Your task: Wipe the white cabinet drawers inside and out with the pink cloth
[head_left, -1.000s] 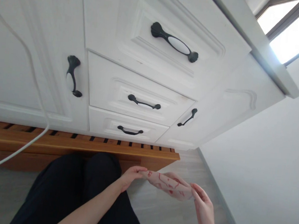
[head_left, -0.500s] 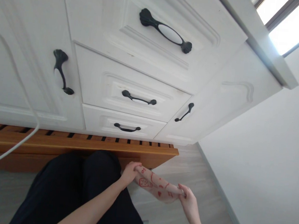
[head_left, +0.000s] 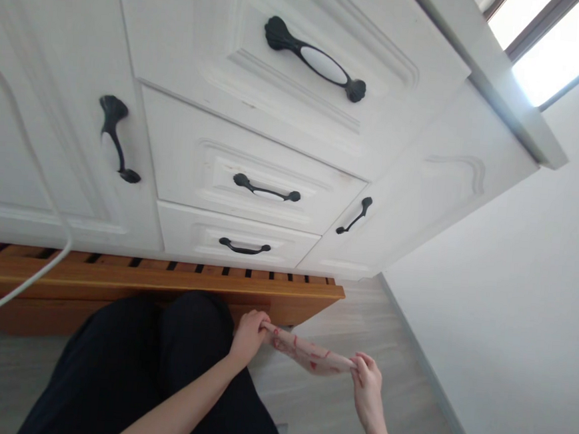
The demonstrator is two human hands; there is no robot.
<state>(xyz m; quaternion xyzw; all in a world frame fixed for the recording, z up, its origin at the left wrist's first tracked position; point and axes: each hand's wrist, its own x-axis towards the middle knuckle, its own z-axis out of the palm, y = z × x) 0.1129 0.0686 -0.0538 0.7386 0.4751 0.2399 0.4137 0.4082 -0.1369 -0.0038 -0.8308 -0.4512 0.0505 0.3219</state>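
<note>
A thin, pale pink plastic bag [head_left: 311,354] with red printed figures is stretched between my two hands, low over the floor. At its left end, my left hand [head_left: 248,339] pinches the upper edge, close to my dark-clad knee. Gripping the other end is my right hand [head_left: 366,383], fingers closed at the corner. The bag's upper edge runs nearly straight while the lower part sags and folds, so most of the print is hidden.
White drawers and doors [head_left: 254,151] with dark handles rise in front of me. A slatted wooden bench edge [head_left: 164,279] runs along their foot, above my legs [head_left: 147,366]. A white cable [head_left: 28,282] hangs at left. At right are the wall [head_left: 505,281] and pale floor [head_left: 362,316].
My right hand has moved slightly up and outward, drawing the bag's upper edge straighter. The bag has tipped and folded, so less of its print shows. My left hand stays nearly in place.
</note>
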